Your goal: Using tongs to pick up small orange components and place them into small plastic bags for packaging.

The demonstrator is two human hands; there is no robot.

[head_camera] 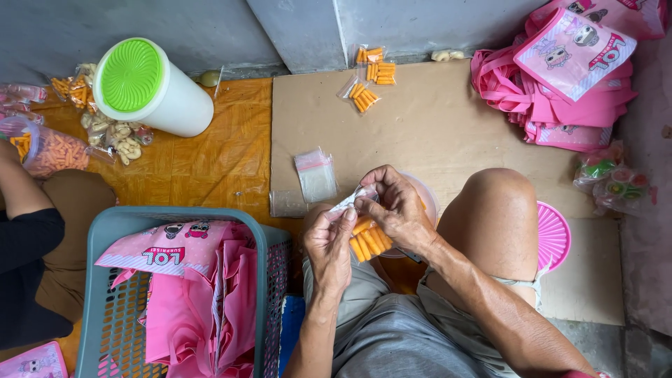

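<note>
Both hands meet over my lap on one small clear plastic bag filled with orange stick snacks. My left hand pinches the bag's top edge from the left. My right hand pinches the same top edge from the right, fingers curled over it. The orange sticks hang below my fingers. A stack of empty clear bags lies on the brown cardboard sheet just beyond my hands. A clear bowl is mostly hidden behind my right hand.
Three filled snack bags lie at the cardboard's far edge. A white jar with a green lid lies on its side far left. A grey-blue basket holds pink bags; more pink bags pile far right. Another person sits at left.
</note>
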